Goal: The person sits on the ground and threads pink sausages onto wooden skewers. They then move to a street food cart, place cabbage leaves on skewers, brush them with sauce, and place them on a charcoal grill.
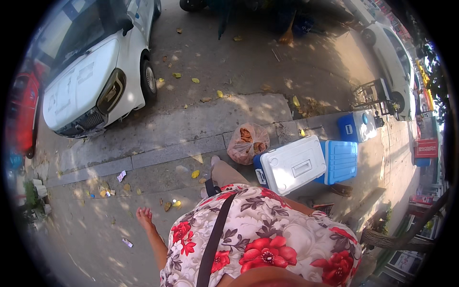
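My left hand [144, 216] hangs out to the left above the pavement, its fingers loosely apart and nothing in them. Out of view is my right hand; only part of that arm shows past the flowered top [267, 229]. Close on my right stands a cooler box with a white lid [292, 165] and a blue body. Against its far side is a second cooler box with a light-blue lid [342, 161]. A translucent plastic bag [248, 143] with brown contents, perhaps dry leaves, sits on the ground just ahead of the white lid.
Ahead on the left a white car [89, 82] is parked, with a red vehicle [22, 111] beyond it. Further right stand another blue-and-white cooler box [356, 126], a metal-framed cart [374, 94] and a white car [389, 61]. A tree trunk [394, 240] leans at lower right. Fallen leaves dot the paving.
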Demonstrator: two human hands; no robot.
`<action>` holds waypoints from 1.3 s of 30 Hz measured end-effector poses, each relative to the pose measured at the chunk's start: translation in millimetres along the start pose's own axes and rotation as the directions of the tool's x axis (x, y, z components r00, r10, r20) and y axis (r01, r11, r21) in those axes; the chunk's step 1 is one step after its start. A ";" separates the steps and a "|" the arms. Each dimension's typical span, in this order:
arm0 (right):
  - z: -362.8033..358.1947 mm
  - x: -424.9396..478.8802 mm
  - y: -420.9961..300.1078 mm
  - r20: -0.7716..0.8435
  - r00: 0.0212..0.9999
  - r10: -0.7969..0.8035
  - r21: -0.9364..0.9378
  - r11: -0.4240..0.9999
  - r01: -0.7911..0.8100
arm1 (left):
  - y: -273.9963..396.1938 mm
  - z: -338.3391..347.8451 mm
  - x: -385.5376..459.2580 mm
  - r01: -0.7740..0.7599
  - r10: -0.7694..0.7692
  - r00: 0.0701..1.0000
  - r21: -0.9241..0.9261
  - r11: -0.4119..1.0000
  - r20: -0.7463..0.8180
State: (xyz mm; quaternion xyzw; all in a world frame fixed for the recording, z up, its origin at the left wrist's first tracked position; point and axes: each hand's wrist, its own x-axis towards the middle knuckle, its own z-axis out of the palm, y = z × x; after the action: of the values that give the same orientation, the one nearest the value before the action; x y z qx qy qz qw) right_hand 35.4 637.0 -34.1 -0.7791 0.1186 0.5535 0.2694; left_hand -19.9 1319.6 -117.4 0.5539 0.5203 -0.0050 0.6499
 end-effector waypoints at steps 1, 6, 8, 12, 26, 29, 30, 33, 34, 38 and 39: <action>11.5 -2.6 7.7 -0.010 0.999 0.031 0.045 0.998 -0.031 | 73.9 37.9 35.4 -0.172 0.179 0.984 -0.207 0.963 0.012; 16.1 7.6 3.9 0.013 0.965 0.262 0.245 0.935 -0.257 | 200.8 235.7 112.7 -0.072 0.192 0.864 -0.264 0.962 0.466; -15.3 39.6 -11.0 -0.006 0.963 0.270 0.282 0.924 -0.258 | 189.1 281.3 112.8 -0.062 -0.094 0.827 0.257 0.965 0.554; -83.2 95.1 -77.5 -0.175 0.960 0.218 0.469 0.876 -0.114 | 152.5 343.7 127.2 -0.098 -0.438 0.700 0.684 0.723 0.564; -255.8 205.0 -129.3 -0.204 0.924 0.325 0.701 0.707 -0.094 | 392.2 751.9 357.5 -0.835 0.121 0.549 0.536 0.126 0.827; -297.3 240.1 -101.5 -0.093 0.933 0.347 0.694 0.694 -0.189 | 452.8 924.7 300.0 -0.755 0.084 0.368 0.245 0.609 0.926; -316.9 254.2 -89.2 -0.071 0.933 0.354 0.697 0.686 -0.207 | 457.7 975.4 272.4 -0.786 0.105 0.280 0.165 0.595 0.954; -414.7 316.0 -52.6 -0.099 0.938 0.333 0.670 0.719 -0.184 | 451.0 1072.7 227.8 -0.634 0.151 0.294 0.074 0.770 0.944; -459.1 336.3 -38.6 -0.133 0.937 0.322 0.641 0.750 -0.167 | 438.2 1089.5 233.1 -0.648 0.082 0.392 0.212 0.732 0.916; -723.8 400.2 5.1 -0.555 0.803 0.218 0.244 0.965 -0.094 | 355.2 1073.8 266.7 -0.522 -0.286 0.687 0.727 0.445 0.668; -796.2 392.7 10.3 -0.692 0.687 0.224 0.249 0.966 -0.065 | 340.1 1069.6 264.5 -0.469 -0.367 0.726 0.809 0.354 0.581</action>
State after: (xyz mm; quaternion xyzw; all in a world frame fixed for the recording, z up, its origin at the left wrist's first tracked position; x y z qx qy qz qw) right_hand 807.3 234.3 -208.1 -0.8886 0.3312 0.2122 0.2360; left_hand 1017.1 826.0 -220.6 0.7924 0.1215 -0.4804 0.3559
